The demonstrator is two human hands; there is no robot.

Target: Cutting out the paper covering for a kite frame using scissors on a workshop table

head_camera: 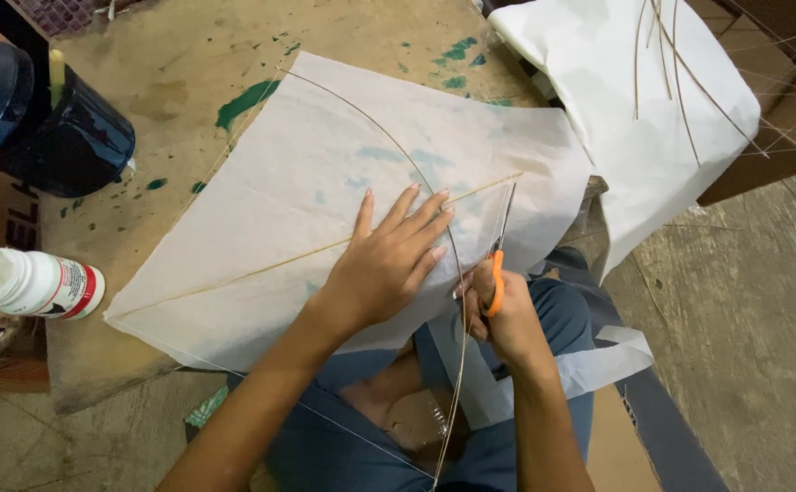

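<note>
Thin white paper sheet (307, 191) under the left hand's fingers (407, 214): matt, slightly translucent, smooth with faint creases. Thin sticks (261, 267) across it, beneath the fingers: pale bamboo-like wood, dry and matt. Scissors (500, 251) in the right hand's fingers (482, 287): glossy orange plastic handle, dull grey metal blades. Bench (170, 82) beyond the fingers: rough worn wood, matt, blotched with green paint. Bottle (34, 284) far left of the fingers: white plastic, semi-gloss, paper label. Dark container (84, 137): glossy blue-black finish. Second white sheet (617, 109) right of the fingers: matt. Floor (753, 337): rough grey concrete.
</note>
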